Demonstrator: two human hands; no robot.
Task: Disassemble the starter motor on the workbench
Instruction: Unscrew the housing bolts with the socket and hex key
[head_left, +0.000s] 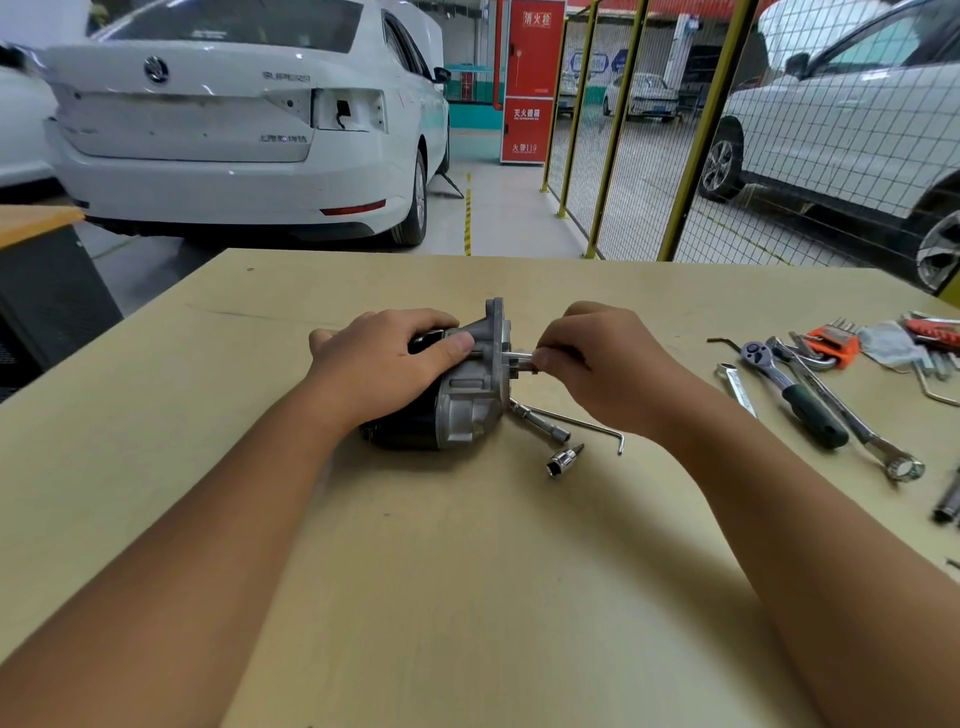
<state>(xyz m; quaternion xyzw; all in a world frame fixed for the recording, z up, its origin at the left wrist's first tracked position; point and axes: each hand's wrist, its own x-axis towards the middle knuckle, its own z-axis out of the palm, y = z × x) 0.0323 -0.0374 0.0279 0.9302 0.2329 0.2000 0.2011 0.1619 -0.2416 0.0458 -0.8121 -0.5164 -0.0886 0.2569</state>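
Between the two hands, near the middle of the pale wooden desk (467, 571), lies the starter motor (447, 395), a black cylindrical body with a cast silver aluminium nose housing, resting on its side. The left hand (384, 364) is wrapped over the top of it, thumb pressed against the housing, clamping it down. The right hand (597, 364) pinches a slim silver metal shaft (519, 356) that sticks out of the flange face just beside its fingertips; whether this is a through bolt or a small driver I cannot tell.

To do this step well, I would keep the left hand's weight firm so the round body cannot roll, and turn or draw the shaft straight along its own axis, without levering sideways. Just below the right wrist lie a long silver socket extension (540, 426), a thin bent hex key (582, 423) and a loose chrome socket (563, 460); anything freed should be parked there.
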